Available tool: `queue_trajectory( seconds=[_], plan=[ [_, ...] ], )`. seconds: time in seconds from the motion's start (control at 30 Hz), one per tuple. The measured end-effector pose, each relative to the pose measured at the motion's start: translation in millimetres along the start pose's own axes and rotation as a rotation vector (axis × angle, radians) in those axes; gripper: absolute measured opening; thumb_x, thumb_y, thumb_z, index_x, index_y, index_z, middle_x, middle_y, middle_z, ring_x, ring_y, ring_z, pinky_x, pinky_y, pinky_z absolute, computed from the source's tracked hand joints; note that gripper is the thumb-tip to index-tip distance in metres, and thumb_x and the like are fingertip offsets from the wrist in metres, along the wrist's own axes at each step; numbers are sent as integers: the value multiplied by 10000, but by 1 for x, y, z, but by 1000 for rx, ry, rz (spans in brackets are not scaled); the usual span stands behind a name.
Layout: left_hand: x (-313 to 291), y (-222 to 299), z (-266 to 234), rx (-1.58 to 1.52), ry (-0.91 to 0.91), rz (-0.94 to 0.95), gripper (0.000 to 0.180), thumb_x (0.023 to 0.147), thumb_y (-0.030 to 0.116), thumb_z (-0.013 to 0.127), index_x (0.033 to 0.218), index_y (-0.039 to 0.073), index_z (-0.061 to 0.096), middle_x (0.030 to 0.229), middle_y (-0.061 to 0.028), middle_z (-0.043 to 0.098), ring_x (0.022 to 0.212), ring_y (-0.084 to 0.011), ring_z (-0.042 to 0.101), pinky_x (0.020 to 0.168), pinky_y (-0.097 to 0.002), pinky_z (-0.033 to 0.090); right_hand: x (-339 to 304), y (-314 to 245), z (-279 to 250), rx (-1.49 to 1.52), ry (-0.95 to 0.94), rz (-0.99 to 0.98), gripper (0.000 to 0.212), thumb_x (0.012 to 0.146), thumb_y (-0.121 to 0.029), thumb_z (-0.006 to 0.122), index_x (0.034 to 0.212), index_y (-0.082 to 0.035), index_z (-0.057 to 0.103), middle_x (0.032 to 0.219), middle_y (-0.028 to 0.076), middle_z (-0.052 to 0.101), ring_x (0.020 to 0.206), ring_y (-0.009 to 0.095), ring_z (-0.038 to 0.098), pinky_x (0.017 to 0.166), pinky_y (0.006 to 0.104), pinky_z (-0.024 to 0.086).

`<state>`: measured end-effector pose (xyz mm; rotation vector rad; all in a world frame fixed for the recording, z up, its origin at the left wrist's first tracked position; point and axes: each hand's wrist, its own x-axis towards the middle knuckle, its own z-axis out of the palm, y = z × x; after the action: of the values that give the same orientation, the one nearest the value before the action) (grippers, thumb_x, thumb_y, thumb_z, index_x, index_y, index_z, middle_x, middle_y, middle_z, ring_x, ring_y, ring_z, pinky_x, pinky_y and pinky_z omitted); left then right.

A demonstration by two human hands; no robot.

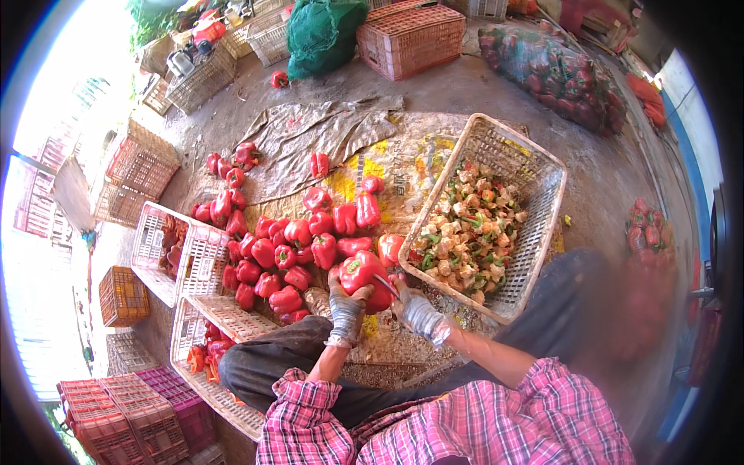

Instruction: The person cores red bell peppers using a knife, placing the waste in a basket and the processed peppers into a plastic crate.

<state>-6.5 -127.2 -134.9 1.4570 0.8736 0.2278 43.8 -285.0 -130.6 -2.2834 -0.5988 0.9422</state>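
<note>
Above my lap, my left hand (347, 311), in a worn, greyish glove, is closed round a large red bell pepper (361, 271). My right hand (418, 311), gloved the same way, grips a slim knife (384, 284) whose thin blade lies against the pepper's right side; its handle is hidden in the fist. Just past my left hand, a heap of whole red bell peppers (298, 232) spreads over the ground sheet. To the right of my hands stands a pale plastic crate (549, 164), partly filled with cut-out pepper cores (470, 232), cream-coloured with green stems.
By my left knee sits a white crate (184, 332) with red pepper pieces inside, and another white crate (197, 260) adjoins it. Full net sacks (554, 77) lie at the far right. A green sack (324, 35) and a red crate (411, 40) stand at the back.
</note>
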Motion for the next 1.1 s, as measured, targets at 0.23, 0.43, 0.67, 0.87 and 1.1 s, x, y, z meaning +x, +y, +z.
queue_trajectory(
  seconds=[0.23,0.43,0.67,0.87,1.1],
  plan=[
    [-9,16,-2,-164,40,-111,475,725,117,738,1138,44,515,977,-59,616,816,-165,594,760,-306,502,-32,49,-14,326,-164,87,401,888,-242,597,1247,-74,537,736,36,617,615,144,581,582,296,495],
    [-63,51,23,-29,-347,49,534,696,110,736,1171,34,505,1007,-57,613,893,-152,586,824,-303,487,-6,31,-60,493,-10,-285,961,773,-395,762,1474,-16,225,1364,175,460,1221,229,463,1026,336,385],
    [-77,59,21,-49,-623,-50,644,601,153,734,1189,-6,525,1047,-52,612,951,-151,571,884,-297,459,-55,14,-104,809,-148,-389,969,696,-370,800,1434,14,304,1244,137,547,1184,205,477,1012,320,375],
    [-80,71,19,-25,-642,-18,676,572,171,757,1187,-8,538,1036,-55,623,936,-152,579,883,-307,464,-67,11,-116,1020,-346,-166,852,679,-259,764,1384,-14,354,1115,109,579,1020,190,553,760,298,504],
    [-90,80,22,-542,-705,-275,757,605,141,687,1302,-47,461,1120,-84,631,1038,-199,600,929,-322,469,-56,30,-84,1997,-460,-130,557,778,-45,624,1305,-6,448,1258,127,537,1181,245,517,1055,387,386]
  ],
)
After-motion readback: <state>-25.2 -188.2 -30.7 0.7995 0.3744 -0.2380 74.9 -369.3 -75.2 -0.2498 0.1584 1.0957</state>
